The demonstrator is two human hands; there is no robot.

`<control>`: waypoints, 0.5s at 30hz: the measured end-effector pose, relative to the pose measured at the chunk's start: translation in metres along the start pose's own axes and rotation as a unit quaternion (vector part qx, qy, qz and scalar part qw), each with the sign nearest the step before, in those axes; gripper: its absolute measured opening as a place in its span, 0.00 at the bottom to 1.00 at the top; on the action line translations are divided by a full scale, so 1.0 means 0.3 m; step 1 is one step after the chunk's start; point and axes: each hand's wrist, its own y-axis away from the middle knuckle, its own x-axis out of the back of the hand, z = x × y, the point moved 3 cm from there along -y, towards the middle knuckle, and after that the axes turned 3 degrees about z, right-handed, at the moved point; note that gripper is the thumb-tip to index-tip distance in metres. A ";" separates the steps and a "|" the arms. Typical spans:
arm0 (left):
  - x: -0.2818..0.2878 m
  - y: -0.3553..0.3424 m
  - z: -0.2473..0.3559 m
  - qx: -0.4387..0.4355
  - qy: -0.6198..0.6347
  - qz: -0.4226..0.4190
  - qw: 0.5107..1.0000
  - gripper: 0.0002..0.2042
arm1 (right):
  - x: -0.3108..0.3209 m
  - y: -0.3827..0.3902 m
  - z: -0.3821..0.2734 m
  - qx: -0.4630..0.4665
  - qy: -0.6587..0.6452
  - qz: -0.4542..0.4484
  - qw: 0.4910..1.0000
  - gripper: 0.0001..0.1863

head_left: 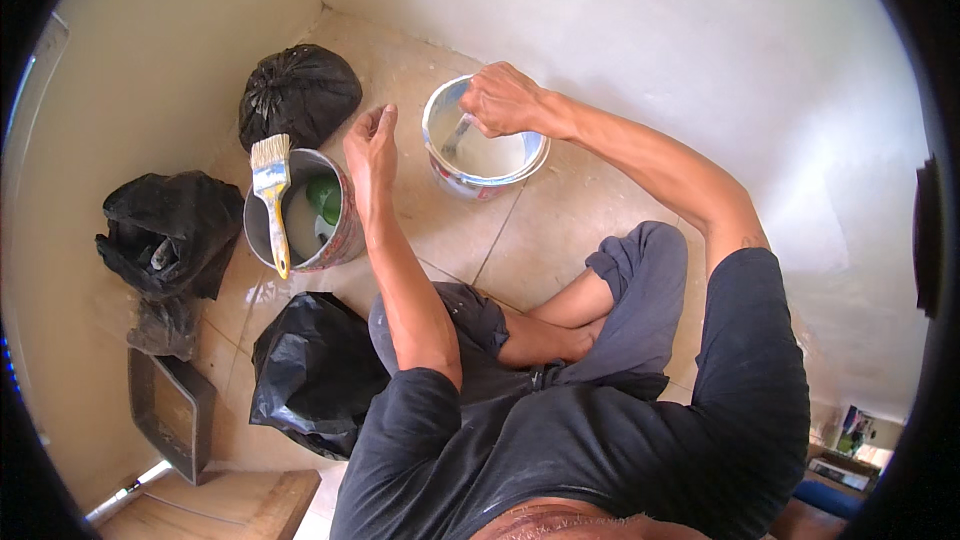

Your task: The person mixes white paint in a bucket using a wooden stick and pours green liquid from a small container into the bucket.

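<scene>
Light walls (650,30), two, meet behind the work; a stray flick of wet mix could mark them. Tiled floor (510,270), one: same exposure, buckets sit straight on it.

Black plastic bags, three big: one gathered at the back (300,85), one open at left (180,215), one by the left knee (315,365). The open one might spill if knocked. Wooden panel (225,505), one, at lower left.

Buckets, two. White bucket (488,181) is ahead, right of the dark bucket (346,238), not touching it. A sideways pull on its rim could tip it.

Black tray (204,420), one, below the open bag.

Hands, two. Right hand (503,100) is clamped on a flat-ended tool (457,137) inside the white bucket; a slip could drop the tool in. Left hand (371,150) is raised by the dark bucket, loosely curled, nothing visible in it; can't tell if fingertips meet.

Paintbrush (271,190), one, lies across the dark bucket's rim. An elbow or bucket bump could roll it off. Green item (324,198), one, inside that bucket; kind unclear.
</scene>
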 end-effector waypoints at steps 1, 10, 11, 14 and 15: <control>-0.013 0.000 0.003 0.002 0.000 -0.001 1.000 0.24 | -0.004 0.002 0.031 -0.008 0.016 0.005 1.000 0.06; 0.051 -0.016 -0.001 -0.031 0.009 0.056 0.998 0.20 | 0.026 0.043 0.073 0.016 0.119 -0.036 0.992 0.06; 0.032 -0.006 0.022 -0.011 0.010 0.040 0.999 0.19 | 0.027 0.089 0.073 0.023 0.110 -0.036 0.993 0.06; -0.005 -0.020 -0.031 0.030 0.031 0.035 0.998 0.22 | 0.040 0.124 0.011 -0.013 0.118 -0.128 0.985 0.07; -0.018 -0.019 -0.053 0.043 0.023 0.034 0.998 0.20 | 0.056 0.124 -0.026 -0.013 0.107 -0.145 0.984 0.08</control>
